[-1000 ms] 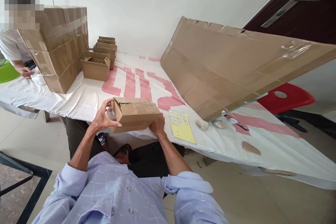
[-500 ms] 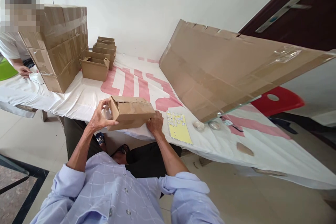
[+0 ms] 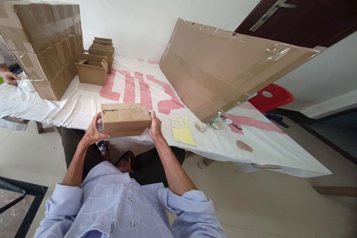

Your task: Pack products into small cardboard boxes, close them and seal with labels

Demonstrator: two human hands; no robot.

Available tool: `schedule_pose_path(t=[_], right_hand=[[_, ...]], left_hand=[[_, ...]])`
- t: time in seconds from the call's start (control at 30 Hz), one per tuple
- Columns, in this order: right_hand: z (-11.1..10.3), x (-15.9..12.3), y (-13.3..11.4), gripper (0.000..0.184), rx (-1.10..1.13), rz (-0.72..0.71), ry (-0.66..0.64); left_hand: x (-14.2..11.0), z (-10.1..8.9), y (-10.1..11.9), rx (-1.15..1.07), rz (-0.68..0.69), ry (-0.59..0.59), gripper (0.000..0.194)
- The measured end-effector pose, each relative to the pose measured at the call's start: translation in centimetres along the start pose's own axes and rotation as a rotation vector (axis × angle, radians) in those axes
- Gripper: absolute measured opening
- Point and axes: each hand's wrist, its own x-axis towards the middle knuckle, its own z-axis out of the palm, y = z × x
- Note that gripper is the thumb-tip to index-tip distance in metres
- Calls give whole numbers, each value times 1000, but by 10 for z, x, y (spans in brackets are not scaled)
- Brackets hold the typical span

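A small brown cardboard box (image 3: pixel 125 119) rests at the near edge of the white-and-pink covered table (image 3: pixel 83 108). My left hand (image 3: pixel 93 134) grips its left end, fingers wrapped over the side. At the right end my right hand (image 3: pixel 154 125) presses against the box with fingers closed round the corner. The box's top shows a torn tape seam. Just right of it lies a yellow sheet (image 3: pixel 181 129) with small white pieces on it.
A big flat cardboard sheet (image 3: pixel 223 67) leans over the table's right half. Taped cartons (image 3: pixel 47 44) are stacked at the far left, with small open boxes (image 3: pixel 93 70) beside them. Another person's hand (image 3: pixel 9 78) rests at the left edge. A red stool (image 3: pixel 270 96) stands behind.
The box was tilted with its left end open and a small clear item near my left fingers; now it sits level, end closed, held by both hands. The view shifted right.
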Motion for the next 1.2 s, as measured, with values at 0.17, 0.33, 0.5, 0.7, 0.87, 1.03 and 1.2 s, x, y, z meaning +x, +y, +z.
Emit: schedule_pose_path(t=[0.17, 0.33, 0.5, 0.7, 0.87, 1.03, 1.2], right_hand=[[3, 0, 0, 67, 111, 65, -32], [4, 3, -4, 64, 57, 96, 36], [4, 7, -54, 56, -220, -195, 101], [40, -3, -151, 26, -693, -910, -160], [76, -15, -184, 31, -1082, -1088, -464], [87, -8, -188, 29, -1393, -1076, -596], [87, -8, -191, 30, -1543, -1081, -628]], left_hand=[[2, -6, 21, 12, 6, 40, 136], [4, -12, 54, 130, 93, 90, 126], [8, -7, 78, 236, 147, 76, 124], [21, 13, 98, 289, 215, 58, 126], [28, 29, 116, 365, 229, 59, 125], [26, 40, 129, 419, 217, 68, 121], [24, 49, 135, 433, 220, 105, 117]])
